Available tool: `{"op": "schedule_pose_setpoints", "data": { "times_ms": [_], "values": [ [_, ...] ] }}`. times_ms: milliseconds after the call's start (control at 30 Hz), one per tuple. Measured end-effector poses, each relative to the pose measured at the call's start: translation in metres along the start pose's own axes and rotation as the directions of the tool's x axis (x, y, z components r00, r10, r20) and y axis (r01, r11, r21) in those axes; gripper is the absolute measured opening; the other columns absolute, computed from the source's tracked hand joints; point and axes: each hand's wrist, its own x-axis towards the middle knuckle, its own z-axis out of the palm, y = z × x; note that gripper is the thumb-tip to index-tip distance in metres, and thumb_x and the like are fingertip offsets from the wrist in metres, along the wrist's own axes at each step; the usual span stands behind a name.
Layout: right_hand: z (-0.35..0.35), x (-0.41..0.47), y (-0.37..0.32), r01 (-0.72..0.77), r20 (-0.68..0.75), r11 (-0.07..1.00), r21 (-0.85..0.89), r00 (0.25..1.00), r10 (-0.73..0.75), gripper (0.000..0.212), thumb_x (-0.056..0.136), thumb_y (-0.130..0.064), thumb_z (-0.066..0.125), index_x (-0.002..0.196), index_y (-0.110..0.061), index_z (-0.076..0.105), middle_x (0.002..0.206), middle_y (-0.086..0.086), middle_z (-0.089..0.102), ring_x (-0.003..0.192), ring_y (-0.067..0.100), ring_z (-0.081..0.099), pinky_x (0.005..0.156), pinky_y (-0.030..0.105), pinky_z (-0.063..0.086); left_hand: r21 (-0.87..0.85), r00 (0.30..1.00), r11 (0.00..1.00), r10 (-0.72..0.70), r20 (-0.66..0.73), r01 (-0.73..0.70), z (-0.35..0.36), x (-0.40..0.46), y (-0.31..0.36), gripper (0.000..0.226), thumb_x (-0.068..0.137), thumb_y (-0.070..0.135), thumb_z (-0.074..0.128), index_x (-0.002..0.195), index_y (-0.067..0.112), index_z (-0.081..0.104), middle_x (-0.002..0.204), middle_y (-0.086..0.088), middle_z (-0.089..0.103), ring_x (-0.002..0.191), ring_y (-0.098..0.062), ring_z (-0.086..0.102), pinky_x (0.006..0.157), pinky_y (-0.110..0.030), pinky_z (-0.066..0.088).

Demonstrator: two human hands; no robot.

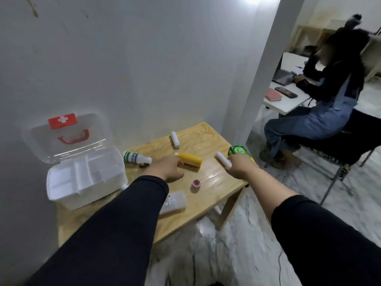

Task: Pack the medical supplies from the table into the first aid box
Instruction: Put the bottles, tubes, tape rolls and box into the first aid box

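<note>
Both hands out over the counter (208, 188). My right hand (240, 167) grips a white tube (223, 159), fingers curled round its near end; the tube's long axis runs up and to the left out of the fist, free end clear of the counter. A green carton (239, 150) sits just beyond the right knuckles, touching or nearly so; I cannot tell which. My left hand (168, 169) is relaxed, holding nothing, fingertips reaching the capped end of a yellow bottle (190, 159). That bottle lies on its side, long axis pointing from my left fingers away to the right, so the left hand is plainly the nearer one for it. A green-and-white bottle (136, 158) lies just left of the left hand. The first aid box (82, 178) stands open, left of both hands, nearer the left. Judgement: the held tube must cross leftward over the yellow bottle to reach the tray.
</note>
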Motion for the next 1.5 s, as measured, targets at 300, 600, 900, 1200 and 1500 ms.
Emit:
{"op": "schedule_pose_setpoints", "data": {
  "times_ms": [300,600,900,1200,1500],
  "values": [
    [0.019,0.056,0.085,-0.105,-0.038,0.987,0.118,0.993,0.11,0.06,0.084,-0.042,0.061,0.134,-0.014,0.044,0.132,0.014,0.046,0.123,0.033,0.045,0.097,0.044,0.047,-0.024,0.977,0.979,-0.198,0.076,0.201,0.067,0.014,0.027,0.086,0.078,0.05,0.072,0.15,0.023,0.033,0.154,0.002,0.038,0.139,-0.02,0.04,0.109,-0.039,0.04],
    [0.051,0.078,0.102,-0.117,-0.115,0.966,0.232,0.982,0.146,0.061,0.083,-0.037,0.068,0.132,-0.011,0.042,0.129,0.014,0.051,0.119,0.033,0.05,0.092,0.043,0.046,0.106,0.942,0.946,-0.318,0.11,0.307,0.103,0.005,0.015,0.064,0.085,0.03,0.069,0.141,0.018,0.042,0.144,-0.004,0.044,0.131,-0.026,0.048,0.106,-0.042,0.042],
    [0.033,0.077,0.101,-0.044,-0.195,0.938,0.343,0.974,0.116,0.056,0.083,-0.03,0.067,0.13,-0.012,0.042,0.128,0.012,0.05,0.116,0.034,0.052,0.091,0.043,0.046,0.067,0.942,0.942,-0.333,0.042,0.33,0.089,0.01,0.025,0.063,0.079,0.028,0.073,0.135,0.018,0.048,0.136,-0.005,0.05,0.122,-0.028,0.053,0.098,-0.043,0.048],
    [0.011,0.064,0.046,0.204,-0.249,0.925,0.321,0.96,-0.125,0.058,0.081,-0.03,0.068,0.131,-0.018,0.043,0.129,0.007,0.051,0.115,0.028,0.053,0.092,0.041,0.047,0.004,0.937,0.938,-0.347,0.032,0.347,0.098,0.018,0.03,0.065,0.081,0.028,0.072,0.139,0.017,0.046,0.138,-0.005,0.046,0.128,-0.026,0.048,0.104,-0.042,0.044],
    [-0.005,0.06,-0.024,0.428,-0.208,0.868,0.252,0.9,-0.383,0.062,0.078,-0.03,0.07,0.134,-0.021,0.044,0.132,0.007,0.05,0.116,0.028,0.053,0.087,0.037,0.048,-0.049,0.935,0.938,-0.346,-0.075,0.343,0.08,0.007,0.018,0.055,0.086,0.028,0.071,0.136,0.019,0.049,0.14,-0.004,0.05,0.125,-0.028,0.053,0.098,-0.042,0.048]
  ]
}}
